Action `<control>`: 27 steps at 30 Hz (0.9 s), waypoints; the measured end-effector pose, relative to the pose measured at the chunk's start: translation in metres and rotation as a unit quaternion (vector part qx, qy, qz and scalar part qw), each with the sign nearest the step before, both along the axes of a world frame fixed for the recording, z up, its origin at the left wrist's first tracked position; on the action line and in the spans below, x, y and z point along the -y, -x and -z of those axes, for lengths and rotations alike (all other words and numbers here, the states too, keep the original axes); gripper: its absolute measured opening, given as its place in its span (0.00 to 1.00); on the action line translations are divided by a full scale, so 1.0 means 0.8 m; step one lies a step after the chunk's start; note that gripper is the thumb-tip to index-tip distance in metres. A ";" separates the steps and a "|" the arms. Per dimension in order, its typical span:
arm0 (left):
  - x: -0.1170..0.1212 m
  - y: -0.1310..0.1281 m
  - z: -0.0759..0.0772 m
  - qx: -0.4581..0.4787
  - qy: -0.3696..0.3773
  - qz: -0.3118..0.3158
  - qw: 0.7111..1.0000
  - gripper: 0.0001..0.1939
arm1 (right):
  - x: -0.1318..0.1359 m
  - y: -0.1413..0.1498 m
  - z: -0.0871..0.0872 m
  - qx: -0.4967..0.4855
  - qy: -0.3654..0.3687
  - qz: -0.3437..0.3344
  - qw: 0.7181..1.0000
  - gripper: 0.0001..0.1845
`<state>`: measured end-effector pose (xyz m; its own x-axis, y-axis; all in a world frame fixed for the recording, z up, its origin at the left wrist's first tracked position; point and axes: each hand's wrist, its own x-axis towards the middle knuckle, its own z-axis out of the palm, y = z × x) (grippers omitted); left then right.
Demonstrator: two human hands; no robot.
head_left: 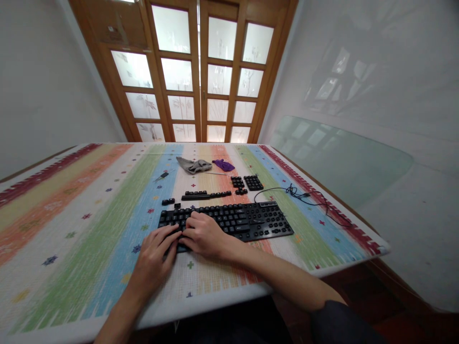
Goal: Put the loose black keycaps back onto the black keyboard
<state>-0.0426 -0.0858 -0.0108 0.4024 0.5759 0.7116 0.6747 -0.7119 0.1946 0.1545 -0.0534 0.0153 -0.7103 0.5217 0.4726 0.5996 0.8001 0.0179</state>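
A black computer keyboard lies in front of me; its right-hand block shows bare switches without keycaps. My left hand rests at the keyboard's left end, its fingers stretched over the lower left keys. Beside it, my right hand is bent with its fingers drawn together, the fingertips down among the keys. Whatever they grip, if anything, is hidden. Behind the keyboard, loose black keycaps stand in groups: a square block, a smaller block, a long row and a few at the left.
A grey cloth and a purple cloth lie farther back, near a thin rod. A small dark tool with thin wires sits left. The keyboard's cable runs right across the striped tablecloth.
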 end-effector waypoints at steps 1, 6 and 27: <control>0.000 0.000 0.000 -0.001 -0.002 0.002 1.000 0.12 | 0.000 0.000 -0.001 0.002 -0.001 0.001 1.000 0.16; 0.001 0.000 -0.002 0.001 -0.006 0.004 1.000 0.12 | 0.001 0.000 -0.005 0.025 -0.004 -0.008 1.000 0.15; -0.002 0.002 0.002 -0.029 -0.023 0.000 0.999 0.11 | 0.019 0.007 -0.017 0.136 -0.042 -0.060 0.988 0.12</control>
<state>-0.0441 -0.0842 -0.0126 0.4435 0.5425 0.7135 0.6837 -0.7195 0.1220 0.1492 -0.0689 0.0288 -0.8713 0.3931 0.2940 0.4644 0.8541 0.2342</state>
